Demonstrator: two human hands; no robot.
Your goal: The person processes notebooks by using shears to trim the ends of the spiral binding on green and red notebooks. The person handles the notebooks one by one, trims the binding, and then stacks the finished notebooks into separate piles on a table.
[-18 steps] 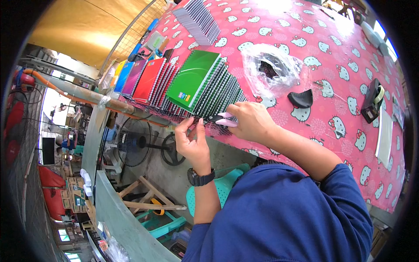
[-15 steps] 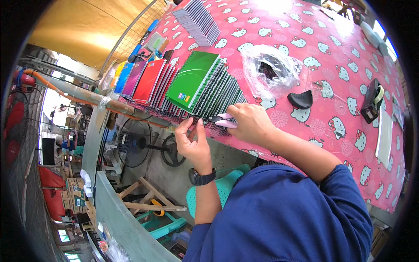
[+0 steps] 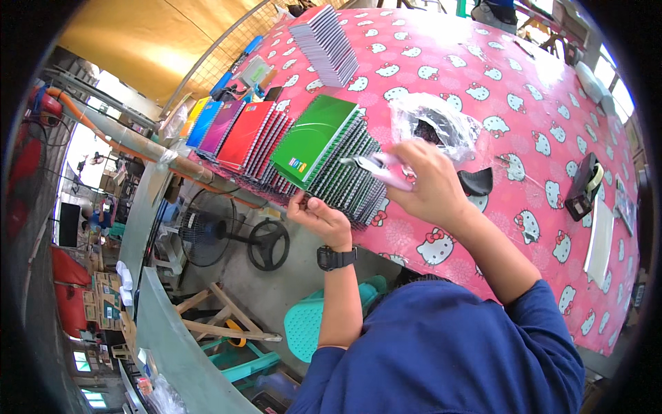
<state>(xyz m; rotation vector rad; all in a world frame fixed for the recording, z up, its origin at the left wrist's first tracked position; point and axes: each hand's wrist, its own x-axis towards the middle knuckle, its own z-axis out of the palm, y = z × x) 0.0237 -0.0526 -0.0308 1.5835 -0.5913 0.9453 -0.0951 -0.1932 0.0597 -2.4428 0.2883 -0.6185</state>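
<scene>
Pliers (image 3: 378, 170) with pale pink handles are gripped by the curled fingers of the right hand (image 3: 433, 181). By this hand they are carried at the right side of the green stack (image 3: 314, 141), and their tip is directed to the left, toward the coils (image 3: 345, 185). The long axis is laid from the tip at upper left to the handles at lower right, so the upright line of the top coil is crossed by it at a wide angle (whether any wire is touched by the tip, it cannot be told).

The left hand (image 3: 325, 221) is placed at the near left corner of the same stack, below the green cover. Its fingers are bent, and the thumb is kept beside the index finger; whether something thin is pinched there cannot be seen. To this low corner the left hand is the nearer one, while the higher coils are neared by the right. The red stack (image 3: 247, 134) is set just beside, farther to the left.
</scene>
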